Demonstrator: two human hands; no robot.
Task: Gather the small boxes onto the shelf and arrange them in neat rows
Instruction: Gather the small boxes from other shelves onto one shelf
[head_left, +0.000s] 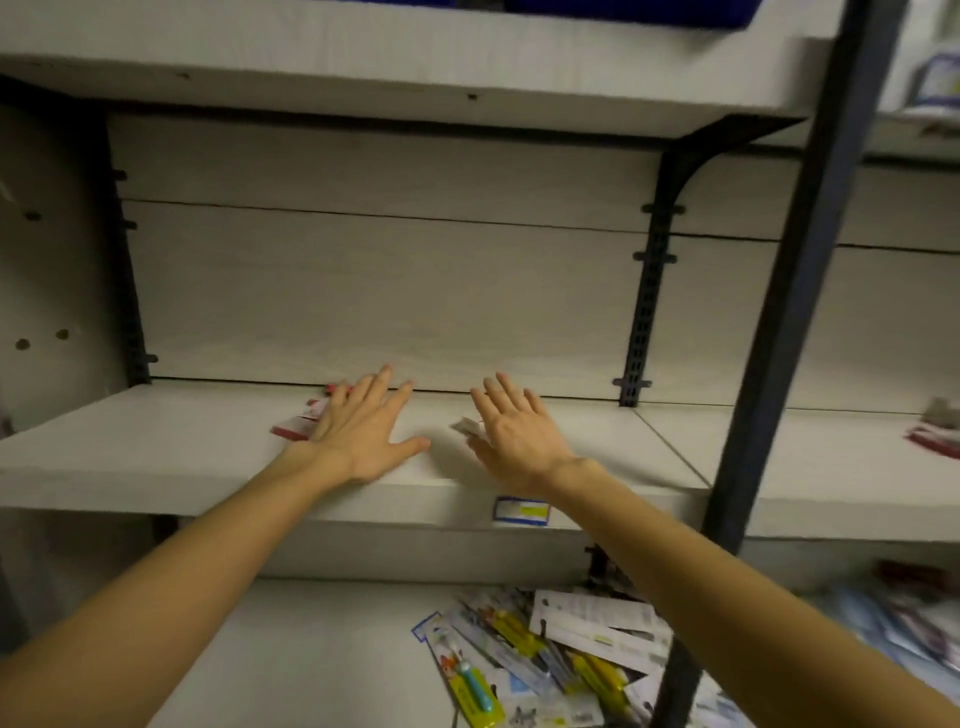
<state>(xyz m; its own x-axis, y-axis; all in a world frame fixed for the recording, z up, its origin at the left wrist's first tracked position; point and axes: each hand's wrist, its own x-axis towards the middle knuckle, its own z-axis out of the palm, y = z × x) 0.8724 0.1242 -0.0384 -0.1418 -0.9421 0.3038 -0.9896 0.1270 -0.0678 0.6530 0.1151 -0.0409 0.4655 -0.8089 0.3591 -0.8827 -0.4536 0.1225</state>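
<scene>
Head view. Nearest the lens, my two bare forearms run up from the lower corners and converge on the middle shelf (156, 457). Below them, on the lower shelf, lies a loose heap of toothbrush packs (524, 660); these are not the task's things. My left hand (363, 431) lies palm down on the shelf with fingers straight and spread, thumb out to the right; its grip is wide and holds nothing, though the fingers rest over the red-and-white boxes (301, 423), which show at its left edge, lying flat and near the back panel (389, 291). Their long axis cannot be told, since blur and the hand hide most of them. My right hand (519, 436) is likewise flat and spread, grip wide, with one small pale box (467, 427) just beside its thumb, toward the gap between the hands. The deciding relation: the red boxes lie left of and under the left hand, the pale box just left of the right hand, so each hand is nearer its own. I judge an inward sweep would gather them. A price label (521, 511) sits on the shelf's front edge.
</scene>
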